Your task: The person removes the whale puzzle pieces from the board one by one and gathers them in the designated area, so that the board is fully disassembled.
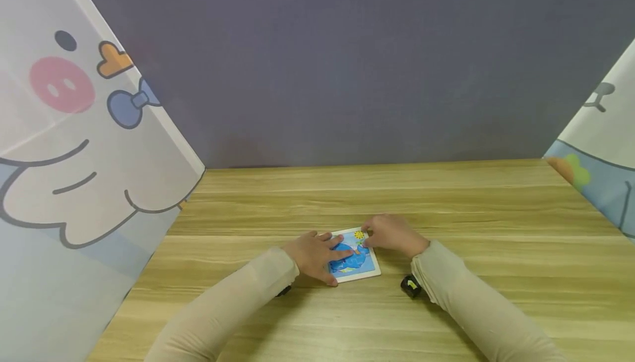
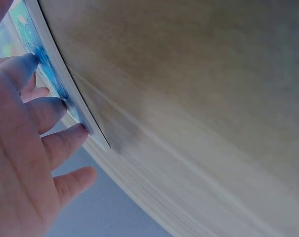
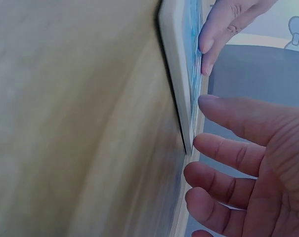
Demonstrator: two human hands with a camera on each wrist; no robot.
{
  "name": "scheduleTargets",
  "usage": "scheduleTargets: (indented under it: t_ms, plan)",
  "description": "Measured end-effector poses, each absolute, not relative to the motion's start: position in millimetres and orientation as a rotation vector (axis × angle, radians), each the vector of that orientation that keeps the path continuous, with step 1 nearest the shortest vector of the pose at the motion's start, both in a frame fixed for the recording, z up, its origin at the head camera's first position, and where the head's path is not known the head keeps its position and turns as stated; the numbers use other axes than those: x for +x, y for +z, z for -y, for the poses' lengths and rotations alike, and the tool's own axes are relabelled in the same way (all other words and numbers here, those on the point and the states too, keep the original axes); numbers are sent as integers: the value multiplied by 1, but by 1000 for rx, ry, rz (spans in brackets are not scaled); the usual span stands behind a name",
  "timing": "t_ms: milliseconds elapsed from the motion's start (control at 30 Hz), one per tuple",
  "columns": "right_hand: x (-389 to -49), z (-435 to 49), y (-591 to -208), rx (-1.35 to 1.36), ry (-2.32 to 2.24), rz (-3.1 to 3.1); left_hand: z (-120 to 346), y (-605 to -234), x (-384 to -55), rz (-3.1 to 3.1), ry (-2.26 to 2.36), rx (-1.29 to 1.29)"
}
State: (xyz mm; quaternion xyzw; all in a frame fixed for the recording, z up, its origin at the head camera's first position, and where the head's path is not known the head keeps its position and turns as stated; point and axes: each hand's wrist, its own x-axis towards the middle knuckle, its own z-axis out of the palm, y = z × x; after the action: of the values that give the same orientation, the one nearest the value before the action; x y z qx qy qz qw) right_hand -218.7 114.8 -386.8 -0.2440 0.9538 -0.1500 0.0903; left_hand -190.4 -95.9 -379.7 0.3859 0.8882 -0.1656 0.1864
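A square jigsaw puzzle (image 1: 367, 265) with a white frame lies flat on the wooden table, showing a blue animal and a yellow sun. My left hand (image 1: 313, 254) rests across its left side, fingers spread over the picture and frame. In the left wrist view, the fingertips of the left hand (image 2: 21, 138) touch the picture surface. At the upper right corner of the puzzle is my right hand (image 1: 394, 234), fingers bent. The right wrist view shows the thumb of the right hand (image 3: 273, 143) at the picture and the index fingertip by the frame's corner, with a gap between them.
The wooden table (image 1: 471, 202) extends around the puzzle, backed by a grey panel (image 1: 367, 64). Cartoon-printed white panels stand at the left (image 1: 99, 147) and right (image 1: 615, 130). A black device (image 1: 410, 286) with a yellow-green mark sits under the right wrist.
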Motion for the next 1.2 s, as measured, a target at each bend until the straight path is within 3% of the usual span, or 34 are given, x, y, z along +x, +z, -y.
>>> scheduleTargets:
  t_ms: [1200]
  plan:
    - [-222, -96, -385, -524, -451, -2774, 90, -379, -193, -2511, -536, 1085]
